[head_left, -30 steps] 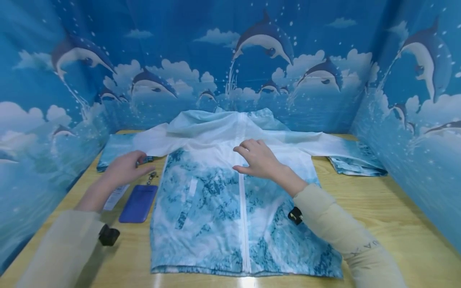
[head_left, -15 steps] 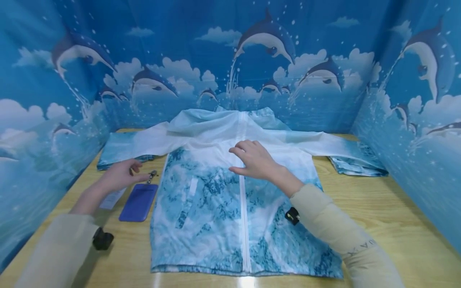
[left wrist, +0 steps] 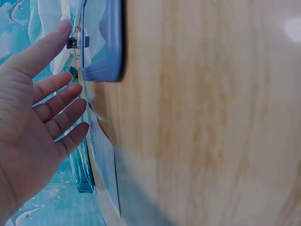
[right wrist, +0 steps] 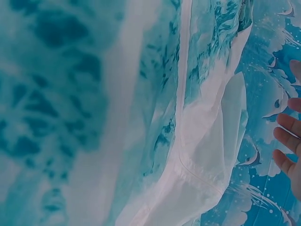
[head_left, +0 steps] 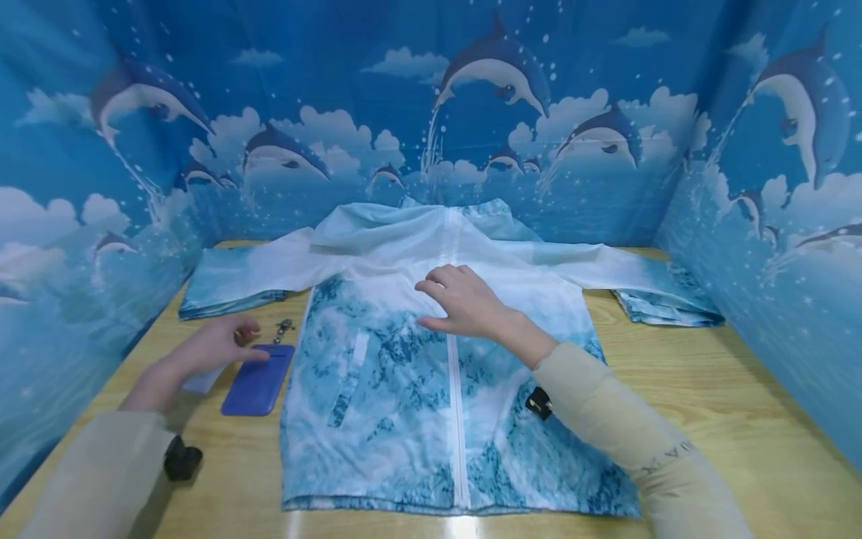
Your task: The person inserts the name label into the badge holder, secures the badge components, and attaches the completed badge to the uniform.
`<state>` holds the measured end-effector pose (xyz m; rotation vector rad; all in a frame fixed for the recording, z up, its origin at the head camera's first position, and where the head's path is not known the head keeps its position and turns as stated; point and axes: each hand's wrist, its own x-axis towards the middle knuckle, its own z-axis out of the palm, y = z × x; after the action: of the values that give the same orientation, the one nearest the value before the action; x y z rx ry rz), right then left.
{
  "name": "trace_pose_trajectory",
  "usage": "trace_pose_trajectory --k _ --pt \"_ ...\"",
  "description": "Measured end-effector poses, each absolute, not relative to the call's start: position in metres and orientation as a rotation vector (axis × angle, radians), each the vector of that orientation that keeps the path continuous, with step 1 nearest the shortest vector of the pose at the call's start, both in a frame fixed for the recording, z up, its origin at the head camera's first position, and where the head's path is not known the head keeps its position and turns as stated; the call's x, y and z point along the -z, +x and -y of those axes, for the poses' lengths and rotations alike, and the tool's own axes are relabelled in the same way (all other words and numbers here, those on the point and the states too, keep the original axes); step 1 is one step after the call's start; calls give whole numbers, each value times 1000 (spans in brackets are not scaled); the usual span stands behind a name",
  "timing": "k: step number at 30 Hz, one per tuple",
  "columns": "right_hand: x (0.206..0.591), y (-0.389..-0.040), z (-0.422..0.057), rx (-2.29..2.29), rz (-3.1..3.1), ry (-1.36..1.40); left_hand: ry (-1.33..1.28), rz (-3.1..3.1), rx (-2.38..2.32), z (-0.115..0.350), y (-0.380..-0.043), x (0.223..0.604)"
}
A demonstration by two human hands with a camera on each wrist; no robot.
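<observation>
A blue-and-white jacket (head_left: 377, 442) with a long white zipper lies spread out, front up, sleeves stretched to both sides. My right hand (head_left: 465, 305) hovers over its chest, fingers loosely bent and holding nothing; its fingers (right wrist: 287, 134) show at the edge of the right wrist view. My left hand (head_left: 214, 347) is beside a blue card holder (head_left: 259, 388), its thumb tip overlapping the holder's top in the head view. A metal clip (head_left: 283, 328) extends from that holder. In the left wrist view the left hand (left wrist: 37, 113) has its fingers spread, with nothing in them.
A white paper slip (head_left: 202, 382) lies left of the holder, partly hidden by the left hand. Both sleeve ends (head_left: 225, 277) lie folded near the table's sides. Dolphin-printed curtains (head_left: 431, 97) enclose the wooden table (head_left: 734, 404) at the back and sides.
My left hand has come back toward me and slightly left, from near the sleeve to beside the card holder. My right hand has drifted slightly left over the jacket.
</observation>
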<state>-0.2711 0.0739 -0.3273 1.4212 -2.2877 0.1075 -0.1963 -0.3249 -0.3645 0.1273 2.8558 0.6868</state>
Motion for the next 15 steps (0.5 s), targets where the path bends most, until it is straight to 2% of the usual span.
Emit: trace_pose_trajectory --k 15 --pt "328 -269 -57 -73 2275 1496 209 -2807 -675 325 -197 367"
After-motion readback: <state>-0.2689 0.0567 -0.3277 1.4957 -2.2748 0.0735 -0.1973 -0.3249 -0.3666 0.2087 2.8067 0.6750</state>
